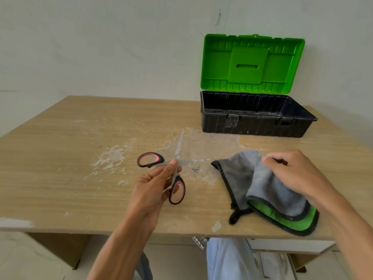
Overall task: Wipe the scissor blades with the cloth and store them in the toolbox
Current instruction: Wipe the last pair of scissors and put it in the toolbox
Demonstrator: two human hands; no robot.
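A person at a worn wooden table (80, 158) holds a pair of scissors (179, 149) spread wide in an X. The left hand (151, 186) pinches them between thumb and fingers right at the pivot. One pink-and-black handle juts left and the other lies against the palm. Whether the blade tips rest on the tabletop or hang just above it cannot be told from this angle.

The right hand (294, 172) pinches a raised fold of the grey cloth (238, 174), which lies crumpled near the table's front edge. The black toolbox (252, 126) stands well apart at the back, its green lid (252, 63) upright.

The scissors look light and rigid, with smooth, thin blades likely to be slick and sharp along the inner edges. The plastic handles or the shank by the pivot are the safe places to hold them. The cloth is soft and limp, so bunching it thick should shield the fingers when stroking from pivot toward tip.
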